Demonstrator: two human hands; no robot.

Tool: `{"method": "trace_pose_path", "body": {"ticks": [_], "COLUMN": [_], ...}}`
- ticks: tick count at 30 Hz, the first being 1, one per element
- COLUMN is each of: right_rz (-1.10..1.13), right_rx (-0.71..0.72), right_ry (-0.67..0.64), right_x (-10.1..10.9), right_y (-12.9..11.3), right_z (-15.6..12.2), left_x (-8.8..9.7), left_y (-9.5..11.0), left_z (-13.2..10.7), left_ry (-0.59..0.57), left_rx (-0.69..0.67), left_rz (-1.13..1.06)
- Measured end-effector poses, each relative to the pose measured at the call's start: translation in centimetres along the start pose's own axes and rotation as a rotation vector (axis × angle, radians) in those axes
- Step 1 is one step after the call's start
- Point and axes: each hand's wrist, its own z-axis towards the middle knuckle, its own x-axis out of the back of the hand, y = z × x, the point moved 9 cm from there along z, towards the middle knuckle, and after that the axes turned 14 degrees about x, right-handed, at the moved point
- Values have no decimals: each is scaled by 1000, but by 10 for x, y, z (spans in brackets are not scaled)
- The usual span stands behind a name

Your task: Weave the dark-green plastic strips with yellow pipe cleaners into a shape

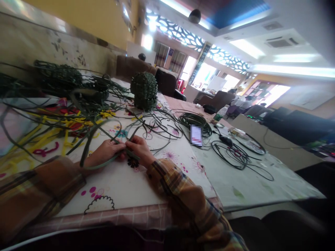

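Observation:
Over the flowered tablecloth (125,188), my left hand (111,150) pinches flat dark green weaving strips (90,139), which loop around toward my left forearm. Close beside it, my right hand (138,148) has its thumb and fingers closed on the same strips, the two sets of fingertips nearly meeting. The exact crossing of the strips is partly hidden by the fingers. Loose strip ends fan out to the upper left and behind the hands. Past them stands a round woven green basket (144,91).
More dark green weaving (57,76) lies at the left, beside yellow and red fuzzy stems (70,129). To the right are a coiled bundle of strips (193,120), a phone-like blurred rectangle (196,135), a looser coil (232,155) and a plastic bottle (221,113).

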Motion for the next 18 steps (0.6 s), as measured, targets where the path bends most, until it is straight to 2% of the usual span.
{"method": "trace_pose_path", "body": {"ticks": [6, 11, 15, 18], "right_rz": [-10, -56, -125, -175], "right_rx": [-6, 21, 30, 47], "right_ry": [53, 115, 140, 170], "right_x": [-1, 3, 7, 10], "right_y": [1, 3, 4, 3], "right_z": [-2, -3, -3, -3], "left_x": [-2, -3, -3, -5], "left_y": [-2, -3, -8, -8], "left_z": [2, 3, 3, 3], "left_ry": [-22, -5, -2, -18], "left_rx": [32, 62, 117, 103], "left_rz": [-31, 48, -25, -59]}}
